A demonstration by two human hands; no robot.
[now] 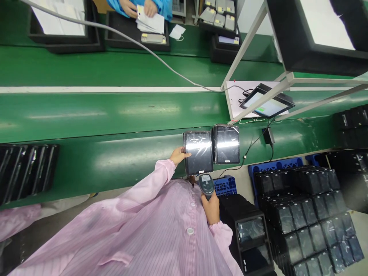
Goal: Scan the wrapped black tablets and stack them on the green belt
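My left hand (178, 155) grips the left edge of a plastic-wrapped black tablet (199, 152) that lies on the near edge of the green bench. A second wrapped tablet (227, 144) lies just to its right, touching it. My right hand (211, 206) is closed round the handle of a grey barcode scanner (206, 183), whose head points up at the white label on the bottom edge of the held tablet. Pink sleeves cover both arms.
A green conveyor belt (115, 111) runs across. On a white board at right lies a lit tablet (267, 101) with cables under a metal frame. Black trays of wrapped tablets (304, 218) are stacked at lower right. Another person's hands (138, 7) handle papers across the line.
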